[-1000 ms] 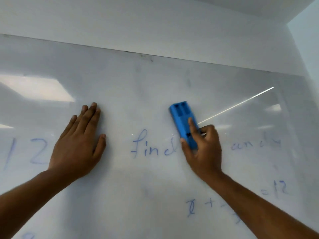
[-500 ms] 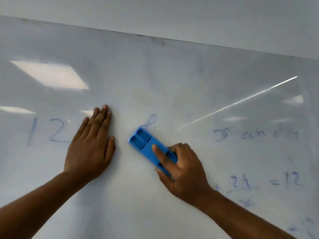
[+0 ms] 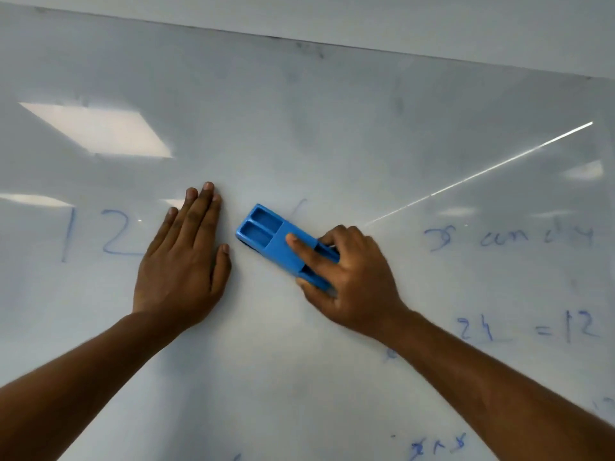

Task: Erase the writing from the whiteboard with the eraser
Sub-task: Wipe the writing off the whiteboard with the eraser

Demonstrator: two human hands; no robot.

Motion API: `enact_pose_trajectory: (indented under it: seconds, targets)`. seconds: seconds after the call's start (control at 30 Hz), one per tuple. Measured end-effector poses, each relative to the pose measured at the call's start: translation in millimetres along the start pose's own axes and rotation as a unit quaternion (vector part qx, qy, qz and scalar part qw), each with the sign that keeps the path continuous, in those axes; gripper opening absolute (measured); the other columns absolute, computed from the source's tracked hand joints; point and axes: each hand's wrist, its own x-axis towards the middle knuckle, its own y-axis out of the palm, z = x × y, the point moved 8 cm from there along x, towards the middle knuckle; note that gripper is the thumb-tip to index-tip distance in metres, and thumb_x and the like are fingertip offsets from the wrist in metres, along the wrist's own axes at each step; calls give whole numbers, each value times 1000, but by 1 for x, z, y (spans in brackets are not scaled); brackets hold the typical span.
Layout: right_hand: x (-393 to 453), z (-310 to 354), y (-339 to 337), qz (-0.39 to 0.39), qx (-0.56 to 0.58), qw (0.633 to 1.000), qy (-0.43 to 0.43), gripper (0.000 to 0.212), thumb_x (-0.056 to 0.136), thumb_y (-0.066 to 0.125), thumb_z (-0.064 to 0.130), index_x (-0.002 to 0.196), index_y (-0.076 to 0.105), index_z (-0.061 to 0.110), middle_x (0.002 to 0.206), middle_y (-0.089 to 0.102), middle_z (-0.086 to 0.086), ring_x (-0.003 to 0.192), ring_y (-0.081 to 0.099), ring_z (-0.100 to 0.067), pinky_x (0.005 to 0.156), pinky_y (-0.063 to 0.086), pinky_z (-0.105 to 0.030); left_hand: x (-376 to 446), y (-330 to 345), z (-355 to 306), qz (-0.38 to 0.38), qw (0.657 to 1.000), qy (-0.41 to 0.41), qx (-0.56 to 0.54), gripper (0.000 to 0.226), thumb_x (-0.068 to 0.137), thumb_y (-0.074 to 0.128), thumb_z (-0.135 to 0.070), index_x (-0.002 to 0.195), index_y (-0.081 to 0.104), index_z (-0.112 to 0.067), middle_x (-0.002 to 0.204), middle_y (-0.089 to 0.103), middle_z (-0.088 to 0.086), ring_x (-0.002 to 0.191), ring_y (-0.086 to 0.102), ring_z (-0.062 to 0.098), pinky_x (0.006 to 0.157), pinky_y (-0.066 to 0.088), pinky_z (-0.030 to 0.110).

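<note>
A blue plastic eraser (image 3: pixel 266 234) lies flat against the whiteboard (image 3: pixel 332 128), tilted with its far end up to the left. My right hand (image 3: pixel 352 277) grips its lower end, forefinger stretched along its back. My left hand (image 3: pixel 183 261) presses flat on the board just left of the eraser, fingers straight. Blue writing stays on the board: "12" (image 3: pixel 100 234) at the left, a faint stroke (image 3: pixel 299 207) above the eraser, "x and y" (image 3: pixel 506 237) at the right, "24 = 12" (image 3: pixel 529 327) lower right, and more marks (image 3: pixel 436 444) at the bottom.
The board's top edge (image 3: pixel 299 39) runs across the upper view with pale wall above it. Ceiling light reflections (image 3: pixel 100 128) glare on the upper left of the board, and a thin bright streak (image 3: pixel 482 171) crosses the right side.
The word "find" in the middle has been wiped away, leaving one faint stroke. My right hand swept the eraser leftward and down toward my left hand, which stayed pressed on the board.
</note>
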Motion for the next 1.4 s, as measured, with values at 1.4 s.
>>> enact_pose_trajectory:
  seconds: [1.4]
  targets:
    - [-99, -46, -33, -7, -80, 983, 165, 67, 97, 62, 43, 158, 35, 34, 109, 49, -9, 95, 51, -26, 77, 50, -38, 10, 3, -32, 15, 997, -17, -75, 80, 99, 34, -32, 171, 18, 0, 181, 8, 13, 168, 4, 27, 137, 5, 42]
